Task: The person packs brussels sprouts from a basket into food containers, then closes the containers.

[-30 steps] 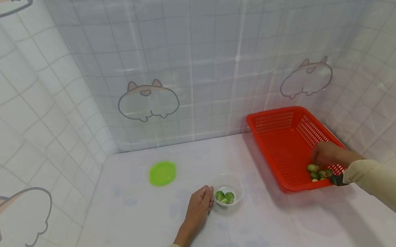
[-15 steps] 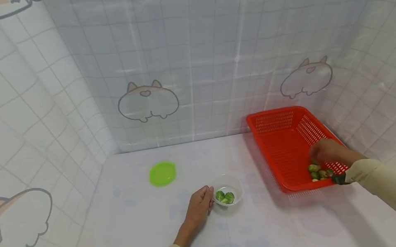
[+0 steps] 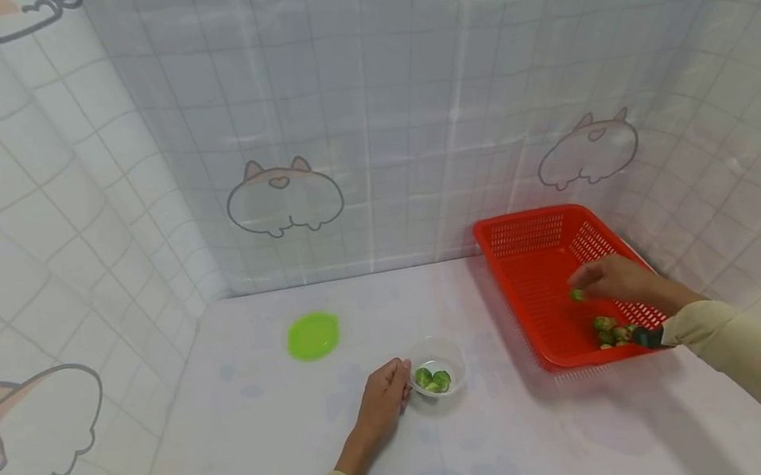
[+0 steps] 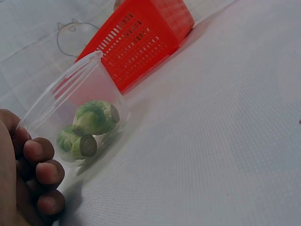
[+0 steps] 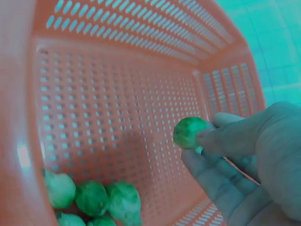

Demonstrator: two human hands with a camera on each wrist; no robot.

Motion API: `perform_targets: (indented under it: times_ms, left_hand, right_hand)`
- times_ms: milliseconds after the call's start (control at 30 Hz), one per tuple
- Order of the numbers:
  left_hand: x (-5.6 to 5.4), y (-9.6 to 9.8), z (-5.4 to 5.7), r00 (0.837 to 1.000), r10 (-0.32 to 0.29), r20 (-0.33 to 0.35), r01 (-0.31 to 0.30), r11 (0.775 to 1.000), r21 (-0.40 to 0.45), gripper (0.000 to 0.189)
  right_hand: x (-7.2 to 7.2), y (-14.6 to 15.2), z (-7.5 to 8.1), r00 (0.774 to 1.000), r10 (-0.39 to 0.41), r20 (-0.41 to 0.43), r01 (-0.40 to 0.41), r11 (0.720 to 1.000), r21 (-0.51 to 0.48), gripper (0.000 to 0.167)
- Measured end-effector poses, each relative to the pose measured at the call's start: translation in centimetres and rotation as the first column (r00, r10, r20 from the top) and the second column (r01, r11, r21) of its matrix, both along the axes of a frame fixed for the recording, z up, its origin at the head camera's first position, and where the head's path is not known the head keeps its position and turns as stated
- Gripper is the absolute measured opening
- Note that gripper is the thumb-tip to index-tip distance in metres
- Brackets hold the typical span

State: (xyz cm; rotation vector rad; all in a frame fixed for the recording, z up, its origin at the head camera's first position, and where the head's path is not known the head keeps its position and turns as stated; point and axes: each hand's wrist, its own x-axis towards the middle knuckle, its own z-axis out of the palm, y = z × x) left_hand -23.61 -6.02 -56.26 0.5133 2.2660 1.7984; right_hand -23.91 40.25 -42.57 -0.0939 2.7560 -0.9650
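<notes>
My right hand (image 3: 615, 279) pinches one Brussels sprout (image 5: 188, 132) between thumb and fingertips, held above the floor of the red plastic basket (image 3: 536, 301). Several more sprouts (image 3: 609, 329) lie in the basket's near right corner, partly hidden by the wrist strap in the head view. On the table, my left hand (image 3: 381, 398) holds the left rim of a clear plastic tub (image 3: 447, 350), its fingers curled against the side. A few sprouts (image 4: 96, 117) sit in the bottom of that tub, showing through its wall in the left wrist view.
A bright green round lid (image 3: 313, 336) lies flat on the white table (image 3: 263, 445), to the left of the tub and farther back. Walls of tile-patterned sheeting (image 3: 394, 123) enclose the table at the back and both sides. The basket stands near the back right.
My right hand has risen from the pile of sprouts and moved left and farther back, now with one sprout in its fingertips. The left hand and the tub have stayed put.
</notes>
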Motion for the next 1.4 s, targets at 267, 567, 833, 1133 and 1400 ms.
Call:
perform_targets:
  times_ms: [267, 567, 833, 1133, 1400]
  left_hand:
    - [0.0, -0.1, 0.0, 1.0, 0.001, 0.002, -0.001, 1.0, -0.003, 0.044]
    - [0.0, -0.2, 0.2, 1.0, 0.009, 0.001, -0.009, 1.0, 0.004, 0.044]
    - [0.0, -0.3, 0.2, 1.0, 0.002, 0.022, -0.002, 1.0, 0.004, 0.043]
    - [0.2, -0.3, 0.2, 1.0, -0.01, 0.021, 0.01, 1.0, 0.013, 0.045]
    - [0.2, -0.2, 0.2, 0.999, -0.013, 0.029, 0.013, 1.0, 0.027, 0.046]
  right_hand:
    - [-0.1, -1.4, 0.3, 1.0, -0.007, 0.009, 0.009, 0.984, -0.175, 0.032]
    - [-0.3, -4.5, 2.2, 0.998, 0.036, -0.046, -0.046, 0.968, -0.245, 0.035]
    - [-0.3, -9.5, 2.4, 0.998, 0.058, 0.001, -0.054, 0.933, -0.356, 0.032]
    - [-0.5, -15.3, 1.6, 0.992, 0.112, 0.05, -0.088, 0.933, -0.35, 0.022]
    - [-0.7, -19.5, -0.3, 0.964, 0.264, 0.017, -0.247, 0.919, -0.306, 0.02]
